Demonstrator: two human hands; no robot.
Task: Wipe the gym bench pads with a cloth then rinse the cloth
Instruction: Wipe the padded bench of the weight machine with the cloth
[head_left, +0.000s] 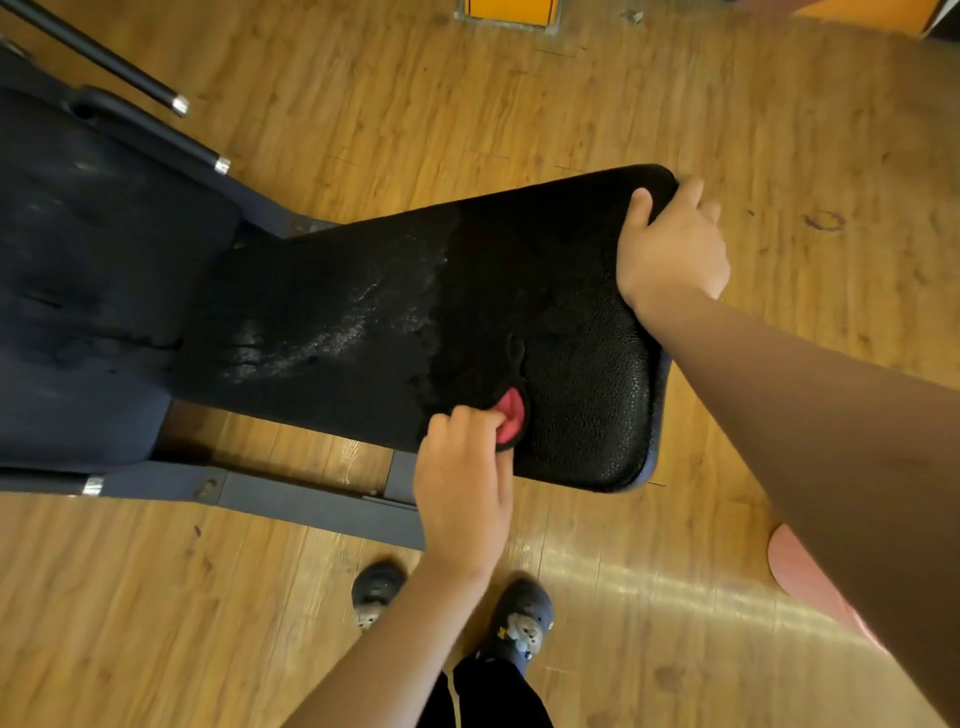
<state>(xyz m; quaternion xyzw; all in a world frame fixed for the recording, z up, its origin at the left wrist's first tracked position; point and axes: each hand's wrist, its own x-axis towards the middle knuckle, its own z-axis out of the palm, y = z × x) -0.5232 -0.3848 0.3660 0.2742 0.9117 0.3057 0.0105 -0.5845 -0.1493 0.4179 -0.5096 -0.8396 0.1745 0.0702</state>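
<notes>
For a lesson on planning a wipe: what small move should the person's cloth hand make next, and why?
Probably slide the left hand and its cloth along the bench pad toward the end the right hand grips. A wet sheen shows on the pad's middle, while the pebbled end looks dry, seemingly not yet wiped.

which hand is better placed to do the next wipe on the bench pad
Left. The left hand pinches the cloth against the bench pad, right beside the stretch that looks dry. The right hand grips the pad's far end, probably steadying it, and holds no cloth.
</notes>
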